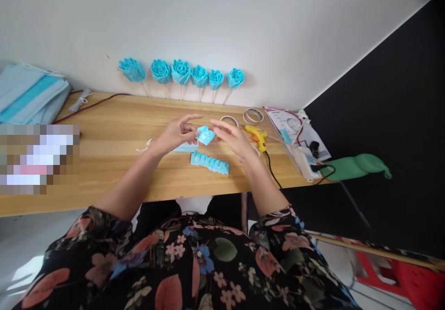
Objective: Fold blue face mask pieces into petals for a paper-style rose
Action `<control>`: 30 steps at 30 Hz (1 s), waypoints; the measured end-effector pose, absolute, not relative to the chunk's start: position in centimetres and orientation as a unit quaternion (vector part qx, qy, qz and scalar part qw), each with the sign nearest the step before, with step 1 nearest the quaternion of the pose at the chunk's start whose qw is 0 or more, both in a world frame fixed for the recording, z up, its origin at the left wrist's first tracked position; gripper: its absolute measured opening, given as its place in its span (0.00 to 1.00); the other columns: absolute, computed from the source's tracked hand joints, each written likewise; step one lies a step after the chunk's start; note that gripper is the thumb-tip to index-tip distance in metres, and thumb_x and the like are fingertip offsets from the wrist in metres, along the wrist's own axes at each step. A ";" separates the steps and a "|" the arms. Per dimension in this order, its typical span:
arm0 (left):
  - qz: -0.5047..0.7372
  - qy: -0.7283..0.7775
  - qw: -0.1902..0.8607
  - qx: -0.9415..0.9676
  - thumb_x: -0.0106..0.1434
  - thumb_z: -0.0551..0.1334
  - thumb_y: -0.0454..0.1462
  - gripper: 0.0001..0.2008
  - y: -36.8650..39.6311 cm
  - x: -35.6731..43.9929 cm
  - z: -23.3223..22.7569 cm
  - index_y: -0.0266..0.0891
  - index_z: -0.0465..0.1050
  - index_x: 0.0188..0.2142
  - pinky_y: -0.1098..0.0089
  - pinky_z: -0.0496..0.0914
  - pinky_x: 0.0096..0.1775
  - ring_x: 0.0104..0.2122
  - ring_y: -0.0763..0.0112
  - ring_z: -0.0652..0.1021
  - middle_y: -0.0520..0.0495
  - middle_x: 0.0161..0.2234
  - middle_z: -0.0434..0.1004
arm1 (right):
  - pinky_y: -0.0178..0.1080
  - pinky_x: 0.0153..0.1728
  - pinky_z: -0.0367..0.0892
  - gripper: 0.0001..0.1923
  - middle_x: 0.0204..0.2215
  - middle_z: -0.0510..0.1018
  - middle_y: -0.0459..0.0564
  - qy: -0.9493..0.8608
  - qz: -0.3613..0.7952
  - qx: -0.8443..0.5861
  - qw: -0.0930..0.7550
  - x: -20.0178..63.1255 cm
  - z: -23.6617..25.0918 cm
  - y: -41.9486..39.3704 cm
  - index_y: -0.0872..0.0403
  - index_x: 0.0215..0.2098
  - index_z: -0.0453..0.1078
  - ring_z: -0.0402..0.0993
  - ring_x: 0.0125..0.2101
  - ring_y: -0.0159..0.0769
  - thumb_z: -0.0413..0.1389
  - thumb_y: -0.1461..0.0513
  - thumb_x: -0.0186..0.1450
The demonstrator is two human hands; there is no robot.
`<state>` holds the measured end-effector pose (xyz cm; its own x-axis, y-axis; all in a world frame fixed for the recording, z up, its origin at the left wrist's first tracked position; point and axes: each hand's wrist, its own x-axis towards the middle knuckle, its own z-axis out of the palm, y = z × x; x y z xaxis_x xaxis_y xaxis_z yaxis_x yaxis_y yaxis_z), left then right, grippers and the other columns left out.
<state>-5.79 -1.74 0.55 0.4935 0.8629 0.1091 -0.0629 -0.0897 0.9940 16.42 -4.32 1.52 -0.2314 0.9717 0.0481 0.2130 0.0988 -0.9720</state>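
My left hand [177, 134] and my right hand [232, 138] meet above the middle of a wooden table [111, 161], both pinching a small folded light-blue piece [206, 135] between their fingertips. Just in front of them on the table lies a row of folded blue pieces [209, 162]. Another flat blue scrap [186, 148] lies under my left hand. A yellow glue gun [257, 136] rests right of my right hand, its black cord running off the table's front edge.
Several blue fabric roses on sticks [181, 72] lean against the white wall. A stack of blue face masks [29, 93] sits at far left. A tape roll [253, 115], a clear tray [295, 136] and a green object [354, 166] lie at right.
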 end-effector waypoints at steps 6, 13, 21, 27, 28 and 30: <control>0.394 0.303 0.619 0.608 0.58 0.72 0.39 0.35 -1.9 -5.6 0.4 0.34 0.64 0.62 0.72 0.73 0.30 0.24 0.73 0.78 0.52 0.27 0.81 | 0.44 0.43 0.75 0.23 0.34 0.79 0.47 -0.648 0.458 -0.460 0.399 15.8 0.8 -3.1 0.51 0.53 0.75 0.77 0.36 0.37 0.61 0.52 0.62; 0.400 0.293 0.670 0.552 0.64 0.65 0.51 0.28 -1.9 -5.5 0.5 0.36 0.70 0.57 0.70 0.72 0.31 0.27 0.69 0.80 0.47 0.28 0.81 | 0.41 0.41 0.72 0.25 0.33 0.78 0.45 -0.650 0.403 -0.466 0.444 15.8 1.2 -3.1 0.49 0.56 0.73 0.73 0.34 0.34 0.60 0.53 0.62; 0.360 0.363 0.567 0.646 0.59 0.67 0.40 0.09 -2.0 -5.4 0.1 0.38 0.74 0.26 0.74 0.61 0.25 0.21 0.78 0.68 0.51 0.23 0.73 | 0.39 0.40 0.71 0.25 0.33 0.78 0.44 -0.654 0.397 -0.467 0.444 15.5 1.1 -2.9 0.49 0.55 0.73 0.74 0.34 0.33 0.60 0.53 0.60; 0.394 0.382 0.570 0.612 0.54 0.68 0.40 0.08 -1.4 -5.8 0.1 0.39 0.73 0.25 0.74 0.61 0.25 0.22 0.77 0.68 0.51 0.22 0.74 | 0.40 0.42 0.72 0.24 0.35 0.81 0.46 -0.646 0.389 -0.475 0.454 15.6 1.3 -1.8 0.50 0.55 0.73 0.76 0.36 0.34 0.58 0.52 0.62; 0.409 0.390 0.569 0.597 0.53 0.68 0.39 0.08 -1.1 -6.0 0.1 0.38 0.73 0.25 0.74 0.61 0.25 0.21 0.77 0.68 0.52 0.22 0.73 | 0.40 0.43 0.72 0.24 0.37 0.82 0.47 -0.643 0.378 -0.481 0.462 16.0 1.6 -1.5 0.50 0.55 0.73 0.76 0.37 0.35 0.58 0.51 0.63; 0.449 0.409 0.561 0.562 0.53 0.68 0.39 0.08 -0.4 -6.4 -0.2 0.39 0.71 0.24 0.74 0.61 0.25 0.21 0.78 0.67 0.53 0.21 0.71 | 0.41 0.44 0.73 0.24 0.41 0.83 0.49 -0.635 0.341 -0.493 0.487 17.4 2.3 -1.1 0.50 0.54 0.73 0.77 0.41 0.37 0.58 0.50 0.63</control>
<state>-6.42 -0.44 -0.22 0.2622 0.9639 0.0455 -0.0431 -0.0354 0.9984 17.35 -1.12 2.33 -0.0399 0.9586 0.2819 0.2942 0.2809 -0.9135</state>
